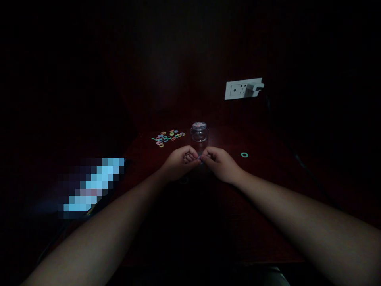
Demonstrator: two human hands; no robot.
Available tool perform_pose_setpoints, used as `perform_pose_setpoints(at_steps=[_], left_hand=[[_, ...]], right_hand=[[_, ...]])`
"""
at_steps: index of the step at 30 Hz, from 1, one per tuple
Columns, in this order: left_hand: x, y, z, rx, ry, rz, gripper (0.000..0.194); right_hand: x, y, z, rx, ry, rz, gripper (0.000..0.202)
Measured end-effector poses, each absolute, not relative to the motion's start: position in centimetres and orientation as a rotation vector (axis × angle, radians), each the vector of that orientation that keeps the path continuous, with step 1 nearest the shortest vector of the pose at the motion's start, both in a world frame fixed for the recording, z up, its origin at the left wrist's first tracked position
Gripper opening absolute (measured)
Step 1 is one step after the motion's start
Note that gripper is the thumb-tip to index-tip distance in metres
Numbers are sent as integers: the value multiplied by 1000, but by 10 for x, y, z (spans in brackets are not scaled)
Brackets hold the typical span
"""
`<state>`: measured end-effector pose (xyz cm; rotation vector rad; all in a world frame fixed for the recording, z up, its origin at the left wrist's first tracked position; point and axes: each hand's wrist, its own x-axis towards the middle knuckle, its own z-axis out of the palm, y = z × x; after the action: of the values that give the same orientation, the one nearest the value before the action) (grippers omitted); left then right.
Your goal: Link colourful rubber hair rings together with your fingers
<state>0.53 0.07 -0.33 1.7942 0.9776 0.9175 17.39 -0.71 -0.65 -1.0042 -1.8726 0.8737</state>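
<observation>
My left hand (pixel 182 161) and my right hand (pixel 219 163) meet over the table, fingertips almost touching. Between them they pinch a small pale bluish hair tie (pixel 200 157), mostly covered by the fingers. Just behind the hands stands a clear jar (pixel 199 137) with a patterned lid on top. A loose pile of colourful hair ties (pixel 166 138) lies to the left of the jar. One green hair tie (pixel 244 155) rests apart, to the right of my right hand. Below my left hand, a dark ring (pixel 184 180) is faintly visible.
The dark red table (pixel 238 214) is dimly lit. On the left is a bright, pixelated screen (pixel 98 186) beside my left forearm. A white wall socket (pixel 238 89) with a plug (pixel 256 87) in it is at the back right, and a dark cable (pixel 303 162) runs down the right side.
</observation>
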Motion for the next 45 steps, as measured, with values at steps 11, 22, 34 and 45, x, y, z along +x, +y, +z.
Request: perform_pose_setpoints(at_steps=[11,22,34,45], left_hand=[[3,1,-4,1817,1002,890,21],[3,1,-4,1830,1013,891,20],[5,0,-1,1816,1004,904,21],[5,-1,-3,1820,973,858,23]], right_hand=[[173,-13,-1,-1095,-1934,752,17],[173,-10,-5,-1041,-1897,829,14],[173,-9,-7,-869,-1829,920,9],[173,-9,-5,-907,-1839,864,7]])
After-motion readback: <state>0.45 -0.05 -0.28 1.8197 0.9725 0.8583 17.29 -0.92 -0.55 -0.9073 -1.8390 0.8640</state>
